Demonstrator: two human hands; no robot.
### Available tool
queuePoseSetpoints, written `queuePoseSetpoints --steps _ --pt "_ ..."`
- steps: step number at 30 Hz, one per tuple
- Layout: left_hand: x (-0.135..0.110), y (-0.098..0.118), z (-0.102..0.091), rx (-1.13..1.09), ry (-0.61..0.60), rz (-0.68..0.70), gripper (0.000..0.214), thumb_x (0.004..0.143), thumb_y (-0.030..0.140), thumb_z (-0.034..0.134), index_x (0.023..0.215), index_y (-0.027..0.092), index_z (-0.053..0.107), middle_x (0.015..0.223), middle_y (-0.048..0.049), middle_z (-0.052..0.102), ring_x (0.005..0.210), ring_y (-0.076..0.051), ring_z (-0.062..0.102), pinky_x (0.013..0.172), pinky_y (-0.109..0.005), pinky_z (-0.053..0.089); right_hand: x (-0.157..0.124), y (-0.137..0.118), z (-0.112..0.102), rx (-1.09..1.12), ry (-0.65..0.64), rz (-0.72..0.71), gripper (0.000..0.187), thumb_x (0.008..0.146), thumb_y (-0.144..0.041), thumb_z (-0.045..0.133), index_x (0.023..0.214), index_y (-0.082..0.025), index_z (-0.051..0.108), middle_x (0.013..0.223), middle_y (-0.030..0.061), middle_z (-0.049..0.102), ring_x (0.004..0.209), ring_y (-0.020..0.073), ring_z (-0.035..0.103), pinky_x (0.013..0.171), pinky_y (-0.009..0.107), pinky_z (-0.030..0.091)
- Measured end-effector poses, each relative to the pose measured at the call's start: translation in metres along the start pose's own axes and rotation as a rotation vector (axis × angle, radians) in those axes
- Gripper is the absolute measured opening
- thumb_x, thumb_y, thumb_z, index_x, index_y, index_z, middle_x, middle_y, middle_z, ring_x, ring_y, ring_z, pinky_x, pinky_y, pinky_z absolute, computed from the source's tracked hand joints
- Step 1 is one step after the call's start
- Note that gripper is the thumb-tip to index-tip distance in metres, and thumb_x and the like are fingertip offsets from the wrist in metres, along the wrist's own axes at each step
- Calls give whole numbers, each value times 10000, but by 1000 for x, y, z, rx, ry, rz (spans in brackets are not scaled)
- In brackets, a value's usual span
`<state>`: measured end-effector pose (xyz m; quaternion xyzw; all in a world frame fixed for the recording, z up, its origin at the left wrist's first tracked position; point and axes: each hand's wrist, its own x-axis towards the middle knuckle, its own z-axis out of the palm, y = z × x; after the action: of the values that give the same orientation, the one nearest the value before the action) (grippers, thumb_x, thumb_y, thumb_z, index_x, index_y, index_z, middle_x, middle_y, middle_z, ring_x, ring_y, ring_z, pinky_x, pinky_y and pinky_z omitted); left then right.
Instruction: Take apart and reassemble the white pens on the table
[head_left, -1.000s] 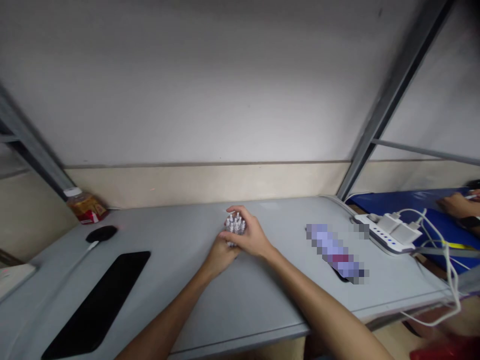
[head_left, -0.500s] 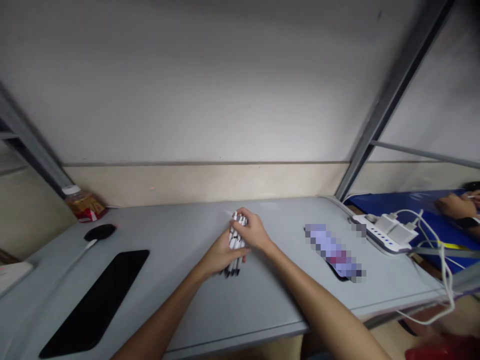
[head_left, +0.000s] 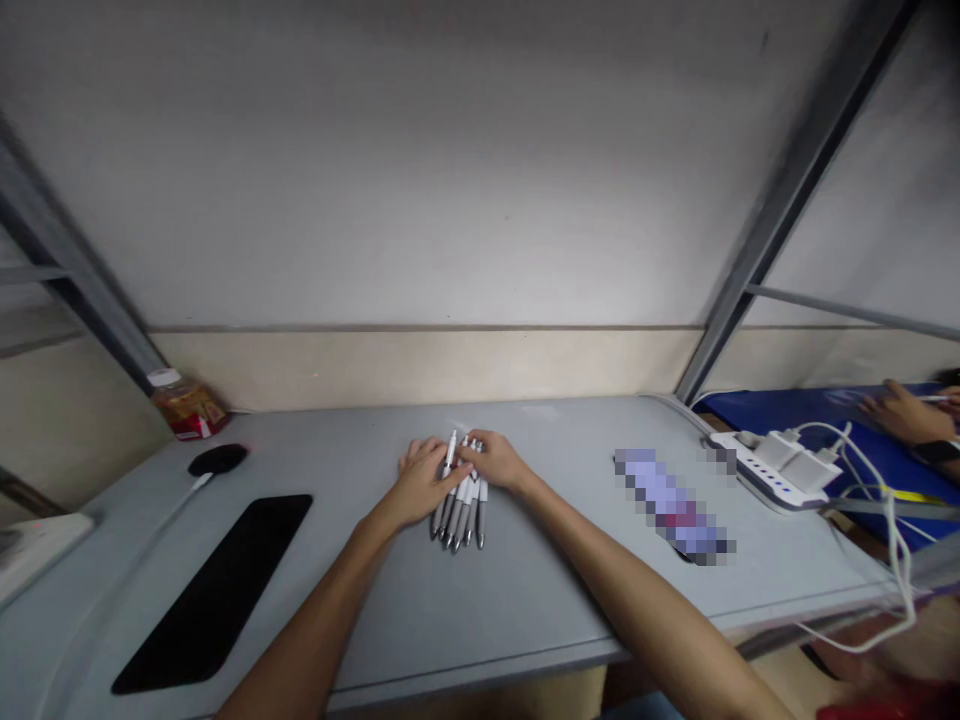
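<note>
Partly, the right hand (head_left: 495,462) hides the pens (head_left: 463,512); count unclear.

Dim, diffuse lighting. The wall (head_left: 465,240) beyond the fingers (head_left: 426,448) is palest centrally, darkening upward; faint shadows edge the forearms (head_left: 622,585). Blocky pixelation masks the phone (head_left: 671,508) right of the fingers; wide-angle distortion stretches the margins.

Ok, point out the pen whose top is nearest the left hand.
The pen with the leftmost top, beside the left hand; other visible tops sit farther right, by the right hand.
</note>
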<state>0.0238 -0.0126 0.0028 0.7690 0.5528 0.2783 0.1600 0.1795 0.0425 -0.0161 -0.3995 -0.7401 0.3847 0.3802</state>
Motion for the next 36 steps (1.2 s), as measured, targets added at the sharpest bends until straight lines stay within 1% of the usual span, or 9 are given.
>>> queuePoseSetpoints --steps 2,5,9,12,15,19,24,27,36 --pt "-1 -3 3 131 5 -24 365 845 539 462 885 207 610 1023 -58 590 1033 -254 473 893 -429 378 2 0 -1 -97 34 12 179 759 -292 591 849 -151 654 688 -3 603 625 117 502 600 222 393" --pt "-1 -9 5 237 32 -68 388 834 568 465 940 218 593 1102 -66 561 1080 -271 439 887 -437 351 2 -2 -2 -255 89 13 319 777 -365 623 999 -138 653 783 57 649 710 163 555 688 276 423" --pt "1 -18 5 279 69 -151 393 811 575 496 946 217 588 1129 -75 551 1110 -282 414 896 -443 324 -1 -5 -4 -299 93 -14 391 799 -381 627 1113 -148 625 948 104 637 850 193 579 796 307 433" --pt "2 -22 6 267 71 -152 419 814 569 492 1030 218 567 1150 -81 559 1116 -280 417 897 -442 316 -5 -2 -10 -320 72 -8 444 761 -328 674 1165 -158 601 1042 112 582 876 182 572 830 304 435" --pt "2 -22 8 251 71 -144 467 813 571 495 1117 218 526 1179 -92 559 1123 -282 425 896 -440 312 -8 4 -17 -317 48 -22 452 738 -314 702 1156 -172 603 1055 96 545 859 169 557 837 306 436" --pt "3 -21 9 258 77 -159 477 805 584 501 1123 228 523 1184 -91 556 1134 -285 428 905 -430 314 -9 11 -22 -269 35 -18 391 709 -310 737 1061 -175 634 962 54 528 750 138 532 774 293 447" --pt "3 -21 10 262 64 -154 432 811 561 507 1095 238 544 1183 -83 549 1129 -280 436 910 -437 316 -8 11 -16 -267 116 -22 333 710 -334 744 981 -169 644 925 37 520 696 120 503 722 279 437" --pt "3 -21 10 248 80 -141 389 855 523 454 1110 241 535 1192 -82 548 1141 -271 439 913 -431 317 -8 7 -9 -325 144 -24 288 721 -319 732 958 -179 647 913 33 521 726 131 510 736 280 423" --pt "-1 -13 3 195 -21 20 469 825 490 517 1248 293 470 1358 -67 465 1243 -286 394 958 -444 301 -10 2 -4 -405 134 63 375 677 -342 767 1000 -195 644 985 61 527 788 169 539 761 310 419"
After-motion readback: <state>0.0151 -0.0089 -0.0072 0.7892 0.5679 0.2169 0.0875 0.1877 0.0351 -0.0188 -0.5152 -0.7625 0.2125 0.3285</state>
